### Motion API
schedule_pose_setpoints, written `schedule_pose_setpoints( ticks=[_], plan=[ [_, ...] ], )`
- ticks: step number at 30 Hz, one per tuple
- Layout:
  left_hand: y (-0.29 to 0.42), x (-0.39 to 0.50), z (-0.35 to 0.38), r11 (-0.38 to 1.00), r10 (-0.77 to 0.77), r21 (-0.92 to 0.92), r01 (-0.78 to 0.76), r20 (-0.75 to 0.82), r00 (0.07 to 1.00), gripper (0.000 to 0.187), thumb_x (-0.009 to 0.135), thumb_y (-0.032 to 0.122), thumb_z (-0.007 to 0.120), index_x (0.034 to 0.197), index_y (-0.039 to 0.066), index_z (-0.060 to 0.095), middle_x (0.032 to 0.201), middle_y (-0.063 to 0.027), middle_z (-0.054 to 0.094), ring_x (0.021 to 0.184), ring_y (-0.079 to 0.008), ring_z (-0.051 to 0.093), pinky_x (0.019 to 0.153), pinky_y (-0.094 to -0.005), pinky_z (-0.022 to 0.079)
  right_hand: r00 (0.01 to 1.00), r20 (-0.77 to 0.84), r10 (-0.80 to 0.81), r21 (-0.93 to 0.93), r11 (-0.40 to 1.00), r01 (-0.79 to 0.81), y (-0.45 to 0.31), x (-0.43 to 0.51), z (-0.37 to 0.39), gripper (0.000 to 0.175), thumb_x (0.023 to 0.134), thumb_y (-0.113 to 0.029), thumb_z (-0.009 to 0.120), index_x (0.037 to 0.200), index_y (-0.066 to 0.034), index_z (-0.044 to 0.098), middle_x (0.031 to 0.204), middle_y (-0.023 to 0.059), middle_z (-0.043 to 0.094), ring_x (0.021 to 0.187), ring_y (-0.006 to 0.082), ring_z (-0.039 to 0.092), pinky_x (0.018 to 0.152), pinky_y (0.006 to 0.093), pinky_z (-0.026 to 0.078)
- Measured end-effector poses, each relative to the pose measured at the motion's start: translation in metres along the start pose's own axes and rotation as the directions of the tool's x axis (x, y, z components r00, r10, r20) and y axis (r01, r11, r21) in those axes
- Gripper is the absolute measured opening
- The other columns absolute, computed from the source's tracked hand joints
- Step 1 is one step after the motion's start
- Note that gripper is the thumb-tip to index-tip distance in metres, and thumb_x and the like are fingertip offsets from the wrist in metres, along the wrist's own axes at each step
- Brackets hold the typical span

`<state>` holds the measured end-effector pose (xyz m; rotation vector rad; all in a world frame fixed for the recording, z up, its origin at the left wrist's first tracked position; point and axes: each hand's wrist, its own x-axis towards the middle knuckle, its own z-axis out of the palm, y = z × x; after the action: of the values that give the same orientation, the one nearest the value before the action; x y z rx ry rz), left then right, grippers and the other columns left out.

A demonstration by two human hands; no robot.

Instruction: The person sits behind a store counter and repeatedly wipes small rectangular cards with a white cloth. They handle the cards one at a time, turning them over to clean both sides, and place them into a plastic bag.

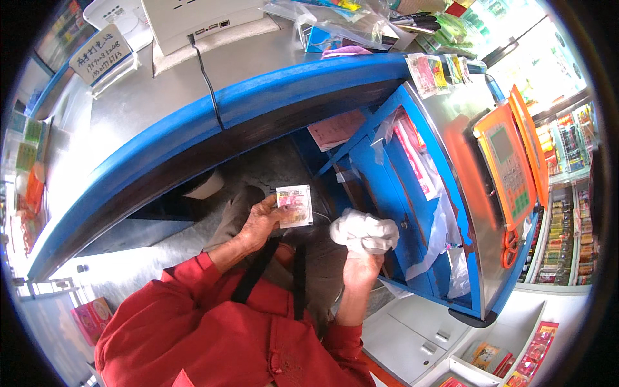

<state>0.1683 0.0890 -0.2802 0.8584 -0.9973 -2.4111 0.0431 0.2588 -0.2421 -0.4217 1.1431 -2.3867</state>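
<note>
Between the thumb and fingers of my left hand [261, 220] is a small printed sachet [296, 208], its flat face turned up to me. The sachet bears writing and coloured print. My right hand [363, 263] holds a crumpled white cloth [365, 231], which covers most of the fingers. Both hands are in front of my body, beneath the level of the counter. The sachet and the cloth are apart from each other.
A blue-edged counter [271, 80] curves ahead, bearing a white device [203, 24] with a hanging cable. At right, a blue cabinet [387, 193] carries an orange scale [510, 164] and orange-handled scissors [509, 249]. White drawers [416, 334] stand below, beside stocked shelves [561, 237].
</note>
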Motion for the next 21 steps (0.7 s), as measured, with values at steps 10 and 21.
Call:
schedule_pose_setpoints(
  ticks=[10,21],
  plan=[
    [-0.023,-0.006,-0.001,0.984,0.169,-0.062,-0.169,0.003,0.986,0.031,0.076,-0.002,0.050,0.106,0.003,0.057,0.095,-0.0036,0.062,0.086,-0.0134,0.060,0.075,-0.0274,0.049,0.867,0.474,0.152,-0.793,0.501,0.346,0.039,-0.007,0.053,0.008,0.080,-0.013,0.061,0.084,-0.0070,0.065,0.098,0.0119,0.061,0.099,0.0318,0.054,0.086,0.0420,0.040],
    [-0.022,-0.002,-0.003,0.884,-0.236,-0.423,0.200,-0.034,0.971,0.023,0.092,0.010,0.042,0.111,0.004,0.054,0.102,-0.0092,0.061,0.092,-0.0234,0.059,0.083,-0.0368,0.048,0.730,0.655,0.198,-0.756,0.208,0.621,0.041,-0.025,0.051,0.042,0.071,-0.015,0.062,0.111,-0.0032,0.058,0.126,0.0232,0.046,0.115,0.0389,0.044,0.097,0.0486,0.030]
  ],
)
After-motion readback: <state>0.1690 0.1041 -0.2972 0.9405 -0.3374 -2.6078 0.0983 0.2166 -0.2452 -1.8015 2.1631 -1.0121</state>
